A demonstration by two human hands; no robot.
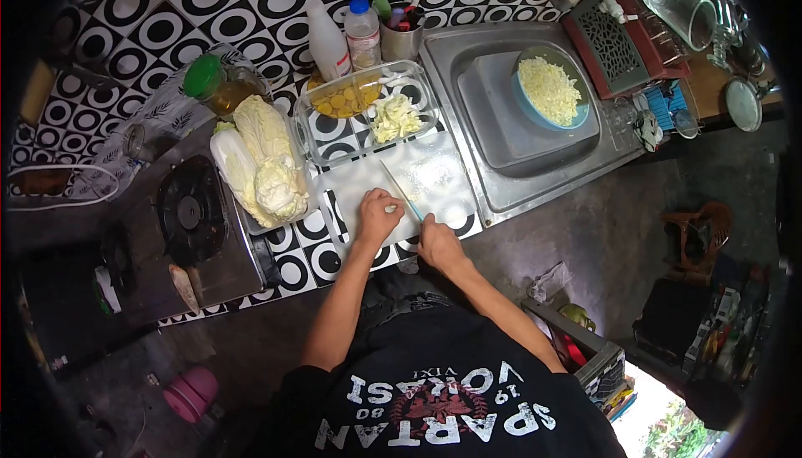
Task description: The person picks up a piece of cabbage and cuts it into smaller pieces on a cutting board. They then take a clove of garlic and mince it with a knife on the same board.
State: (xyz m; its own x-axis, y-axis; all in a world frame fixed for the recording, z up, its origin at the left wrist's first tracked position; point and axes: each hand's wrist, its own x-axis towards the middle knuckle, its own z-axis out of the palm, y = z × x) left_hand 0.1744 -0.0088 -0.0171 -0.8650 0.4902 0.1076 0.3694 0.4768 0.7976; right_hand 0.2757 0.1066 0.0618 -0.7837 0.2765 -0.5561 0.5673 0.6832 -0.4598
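My right hand (440, 242) is closed around the blue handle of a kitchen knife (399, 181), its blade pointing away from me over a translucent white cutting board (359, 182). Beside the knife, my left hand (380, 216) is curled on the board, with a small pale piece at its fingertips; its kind is too small to tell. Just beyond the board stands a clear rectangular container (326, 157), holding cut cabbage (396, 118) at its right and yellow round slices (344, 101) toward the back.
Napa cabbages (266, 161) lie in a tray at left, near a stove burner (190, 210). A blue bowl (545, 121) of chopped pale vegetable sits in the sink (493, 182). Bottles (362, 36) and a utensil cup (401, 43) stand behind. A red-brown rack (614, 40) is at right.
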